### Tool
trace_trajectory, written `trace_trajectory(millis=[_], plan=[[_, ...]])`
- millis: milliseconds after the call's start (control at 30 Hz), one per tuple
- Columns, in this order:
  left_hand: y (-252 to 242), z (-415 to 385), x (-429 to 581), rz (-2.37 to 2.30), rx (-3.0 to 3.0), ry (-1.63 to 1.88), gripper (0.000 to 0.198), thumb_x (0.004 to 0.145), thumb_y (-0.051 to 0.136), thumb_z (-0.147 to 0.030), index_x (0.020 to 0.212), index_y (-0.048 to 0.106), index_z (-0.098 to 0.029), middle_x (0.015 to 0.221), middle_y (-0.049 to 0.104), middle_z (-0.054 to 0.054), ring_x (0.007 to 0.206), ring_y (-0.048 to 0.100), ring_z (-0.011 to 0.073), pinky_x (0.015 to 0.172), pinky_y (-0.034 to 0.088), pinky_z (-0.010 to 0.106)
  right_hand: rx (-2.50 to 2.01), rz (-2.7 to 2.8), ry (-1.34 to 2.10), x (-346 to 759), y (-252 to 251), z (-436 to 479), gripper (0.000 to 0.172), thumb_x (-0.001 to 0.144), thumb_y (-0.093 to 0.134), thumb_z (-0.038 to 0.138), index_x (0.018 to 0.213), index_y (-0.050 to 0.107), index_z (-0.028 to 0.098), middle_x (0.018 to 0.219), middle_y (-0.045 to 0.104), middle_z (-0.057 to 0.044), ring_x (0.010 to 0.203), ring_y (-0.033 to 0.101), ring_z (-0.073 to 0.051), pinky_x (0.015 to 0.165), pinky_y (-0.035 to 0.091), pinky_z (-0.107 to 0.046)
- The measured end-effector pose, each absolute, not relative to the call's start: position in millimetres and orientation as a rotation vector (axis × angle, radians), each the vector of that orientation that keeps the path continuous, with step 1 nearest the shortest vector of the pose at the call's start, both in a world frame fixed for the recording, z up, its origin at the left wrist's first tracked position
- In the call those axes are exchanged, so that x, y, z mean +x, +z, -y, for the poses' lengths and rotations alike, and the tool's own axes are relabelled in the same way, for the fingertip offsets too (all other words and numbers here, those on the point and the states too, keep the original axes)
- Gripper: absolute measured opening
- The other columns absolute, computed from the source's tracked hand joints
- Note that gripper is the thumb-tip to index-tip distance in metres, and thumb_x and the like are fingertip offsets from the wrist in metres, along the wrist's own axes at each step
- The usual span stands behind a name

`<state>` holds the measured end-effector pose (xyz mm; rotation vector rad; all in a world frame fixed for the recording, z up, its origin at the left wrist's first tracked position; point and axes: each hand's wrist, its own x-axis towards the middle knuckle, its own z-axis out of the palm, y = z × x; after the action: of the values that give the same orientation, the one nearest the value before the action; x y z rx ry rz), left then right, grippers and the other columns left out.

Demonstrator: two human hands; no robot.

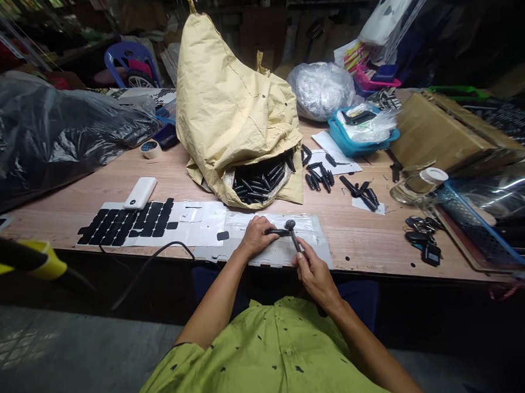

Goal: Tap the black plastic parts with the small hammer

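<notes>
My left hand [256, 235] is closed on a small black plastic piece [278, 232] lying on a clear plastic sheet [310, 224] at the table's near edge. My right hand [313, 271] pinches a thin black tool with a round head [291, 231], its tip meeting the black piece. Just behind them a tan paper sack [231, 104] lies open, with several black pieces [259, 182] spilling from its mouth.
A white sheet of black square pads [127, 222] and a white power bank [139, 192] lie at the left. More black pieces [319, 179], a blue tray [356, 139], a cardboard box [444, 131] and a blue basket [479, 226] stand at the right. Black plastic bags [43, 132] fill the far left.
</notes>
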<state>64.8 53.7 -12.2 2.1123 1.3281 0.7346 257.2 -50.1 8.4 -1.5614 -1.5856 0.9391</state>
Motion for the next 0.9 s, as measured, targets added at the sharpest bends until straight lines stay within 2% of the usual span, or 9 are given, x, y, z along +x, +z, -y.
trace_trajectory(millis=[100,200,400,500,600,733,900], plan=[[-12.2,-53.3,64.4,-1.34,2.103,0.741,0.011,0.081,0.078,-0.025,0.091,0.078,-0.023,0.087,0.065,0.004,0.093,0.056,0.0232,0.089,0.047,0.039,-1.688,1.651,0.7,275.4,9.5,28.3,0.052,0.097,0.04,0.037,0.143,0.055,0.018,0.087,0.072,-0.006,0.072,0.065,-0.019,0.069,0.053,-0.03],[-12.4,-52.8,64.2,-1.333,2.104,0.738,0.009,0.081,0.077,-0.025,0.09,0.077,-0.023,0.087,0.065,0.004,0.093,0.056,0.0233,0.088,0.047,0.039,-1.923,1.801,0.352,296.9,11.2,-0.6,0.041,0.095,0.045,0.029,0.131,0.064,0.02,0.101,0.072,-0.011,0.086,0.065,-0.022,0.072,0.048,-0.03],[-10.3,-57.0,61.8,-1.327,2.129,0.74,0.008,0.081,0.076,-0.024,0.088,0.073,-0.02,0.087,0.065,0.004,0.093,0.057,0.0232,0.088,0.048,0.038,-2.126,2.045,-0.047,313.2,7.0,-33.2,0.032,0.096,0.043,0.015,0.116,0.068,0.018,0.101,0.062,-0.011,0.079,0.054,-0.018,0.06,0.031,-0.028],[-3.1,-46.2,60.3,-1.278,2.171,0.78,0.009,0.086,0.071,-0.026,0.091,0.071,-0.019,0.09,0.066,0.006,0.093,0.058,0.0237,0.088,0.048,0.039,-2.088,2.043,-0.186,310.4,-2.5,-33.5,0.032,0.095,0.045,0.014,0.116,0.068,0.018,0.095,0.059,-0.01,0.078,0.049,-0.018,0.062,0.027,-0.029],[1.9,-10.6,63.3,-1.028,2.207,0.822,0.018,0.095,0.059,-0.032,0.102,0.067,-0.018,0.097,0.067,0.009,0.093,0.061,0.0224,0.086,0.05,0.035,-2.036,1.971,-0.319,307.6,-13.6,-30.5,0.032,0.095,0.047,0.015,0.119,0.069,0.019,0.091,0.058,-0.009,0.081,0.046,-0.02,0.065,0.026,-0.031],[-16.2,49.5,74.0,-0.697,2.162,0.543,0.028,0.101,0.049,-0.038,0.114,0.065,-0.02,0.1,0.071,0.008,0.092,0.066,0.0187,0.084,0.051,0.028,-1.993,1.913,-0.383,306.2,-22.4,-28.7,0.031,0.093,0.05,0.016,0.117,0.069,0.02,0.092,0.057,-0.009,0.084,0.043,-0.021,0.067,0.024,-0.032],[-70.4,64.2,78.5,-1.186,1.849,0.015,0.027,0.093,0.058,-0.033,0.117,0.067,-0.024,0.107,0.074,0.007,0.102,0.068,0.024,0.088,0.053,0.032,-1.981,1.908,-0.39,305.1,-23.5,-29.1,0.031,0.092,0.05,0.015,0.116,0.069,0.02,0.091,0.057,-0.009,0.085,0.043,-0.022,0.067,0.023,-0.032]])
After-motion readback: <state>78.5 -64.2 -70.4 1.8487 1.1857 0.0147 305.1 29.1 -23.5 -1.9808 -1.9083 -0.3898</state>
